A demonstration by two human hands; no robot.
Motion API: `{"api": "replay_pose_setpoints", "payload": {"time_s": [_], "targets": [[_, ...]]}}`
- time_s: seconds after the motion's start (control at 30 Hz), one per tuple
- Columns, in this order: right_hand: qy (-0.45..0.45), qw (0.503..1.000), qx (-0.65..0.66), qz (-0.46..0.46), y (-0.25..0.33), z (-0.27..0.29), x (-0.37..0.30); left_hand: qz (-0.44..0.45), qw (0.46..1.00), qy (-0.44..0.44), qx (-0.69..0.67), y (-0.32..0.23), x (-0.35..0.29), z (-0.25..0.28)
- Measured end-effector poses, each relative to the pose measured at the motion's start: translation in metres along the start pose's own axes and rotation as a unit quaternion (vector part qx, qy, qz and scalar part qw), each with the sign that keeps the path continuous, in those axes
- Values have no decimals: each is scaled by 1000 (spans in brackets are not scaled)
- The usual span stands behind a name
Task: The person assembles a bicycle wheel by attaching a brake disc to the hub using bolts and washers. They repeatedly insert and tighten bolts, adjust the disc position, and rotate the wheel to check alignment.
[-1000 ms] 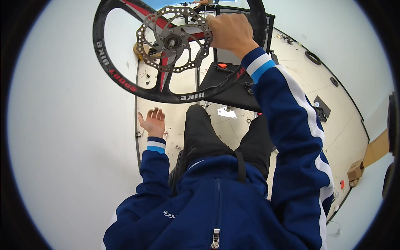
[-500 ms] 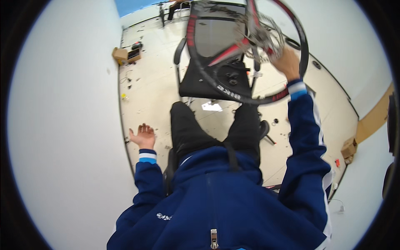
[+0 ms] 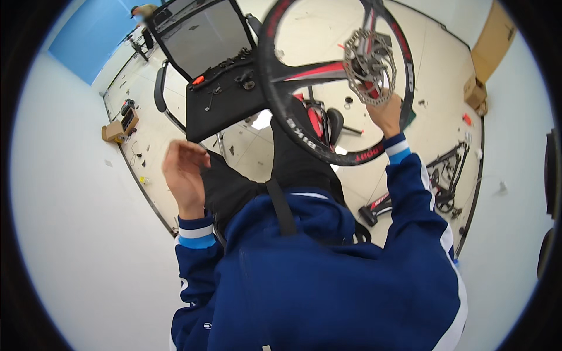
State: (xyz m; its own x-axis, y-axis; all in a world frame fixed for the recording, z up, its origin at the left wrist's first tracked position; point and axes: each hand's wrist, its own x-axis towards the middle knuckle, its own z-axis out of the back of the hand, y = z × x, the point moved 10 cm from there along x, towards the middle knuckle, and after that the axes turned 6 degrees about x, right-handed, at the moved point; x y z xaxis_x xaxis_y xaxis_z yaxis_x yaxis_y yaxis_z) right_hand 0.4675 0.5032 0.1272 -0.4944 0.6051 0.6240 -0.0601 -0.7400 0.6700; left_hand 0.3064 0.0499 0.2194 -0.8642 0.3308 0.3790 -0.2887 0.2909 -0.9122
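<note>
Right hand [image 3: 386,117] grasps the wheel [image 3: 322,71] right of the chair [image 3: 208,120], best held clear of it; left hand [image 3: 182,169] empty.

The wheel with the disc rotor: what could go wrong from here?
The wheel could tilt or slip: only the right hand supports it, while the left hand is empty and well apart.

Fingers might get scraped or dirty, as the right hand is close against the disc rotor.

The rim overlaps the edge of the chair seat in view; if really that near, a swing could knock off the loose parts there.
</note>
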Motion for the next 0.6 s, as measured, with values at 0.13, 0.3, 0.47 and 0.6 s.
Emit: {"api": "replay_pose_setpoints", "payload": {"time_s": [0.13, 0.3, 0.47, 0.6], "targets": [[2, 1000, -12, 9, 42, 7, 7, -286, 881, 130, 353, -96, -14, -125], [-8, 1000, 25, 7, 61, 0, 8, -438, 687, 92, 572, -104, -10, -211], [-34, 998, -3, 46, 92, 0, 10, -318, 592, 142, 727, -56, 22, -219], [-26, 997, -23, 66, 106, -7, 14, -300, 582, 111, 748, -39, 41, -197]]}}
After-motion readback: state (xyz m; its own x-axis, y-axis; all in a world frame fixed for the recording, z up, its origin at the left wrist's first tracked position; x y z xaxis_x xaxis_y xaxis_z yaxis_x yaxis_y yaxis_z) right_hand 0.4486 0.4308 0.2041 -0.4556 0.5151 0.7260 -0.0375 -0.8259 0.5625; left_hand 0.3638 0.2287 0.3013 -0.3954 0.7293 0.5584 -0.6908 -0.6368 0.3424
